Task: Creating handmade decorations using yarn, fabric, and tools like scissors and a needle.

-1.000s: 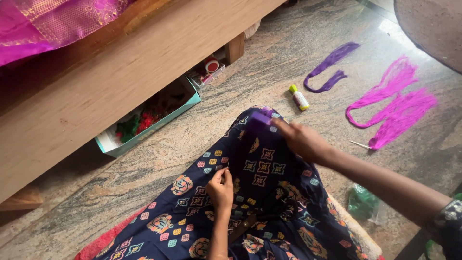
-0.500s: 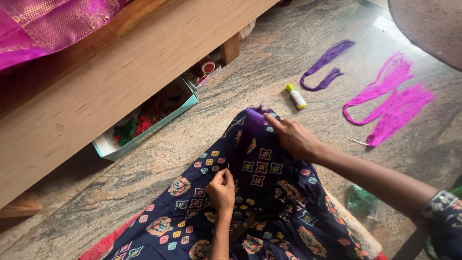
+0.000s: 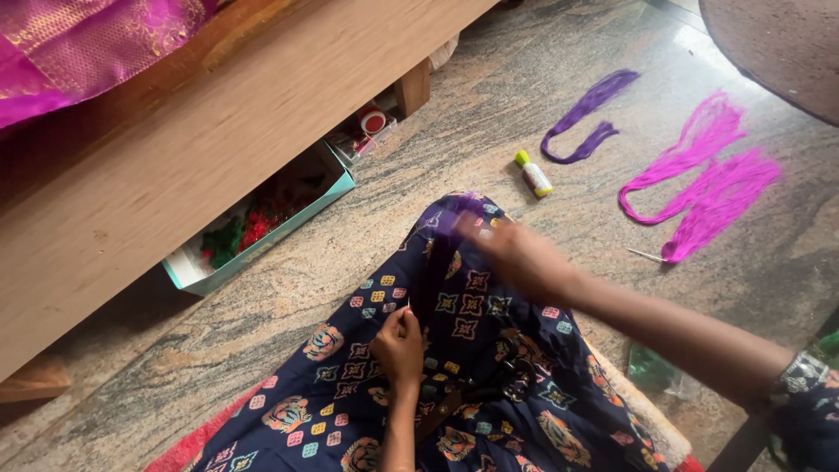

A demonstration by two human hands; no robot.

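- Looking down at someone's lap here: the dark printed fabric (image 3: 489, 385) is draped over a raised knee, and a strand of purple thread (image 3: 434, 262) runs along it from the knee top down toward the body.
- The left hand (image 3: 399, 343) is low and close in, fingers pinched tight on the near end of that thread (there might be a needle poking up between the fingertips, it's too small to be sure).
- The right hand (image 3: 517, 253) is up at the knee, resting on the cloth right beside the thread's far end. It's motion-blurred, so I honestly can't tell whether those fingers are closed on the thread or just pressing the fabric.
- The key relation: the thread's long axis runs nearly straight away from the left pinch, up and slightly right, ending by the right hand. So the left hand has the near end, the right is nearer the far end, and the two hands sit well apart along that line.
- Off on the stone floor (image 3: 489, 131): a small glue bottle (image 3: 532, 173) just beyond the knee, a purple thread bundle (image 3: 585, 118) past it, pink thread bundles (image 3: 708, 188) farther right, and a teal box (image 3: 262, 236) tucked under a wooden bench (image 3: 175, 175).
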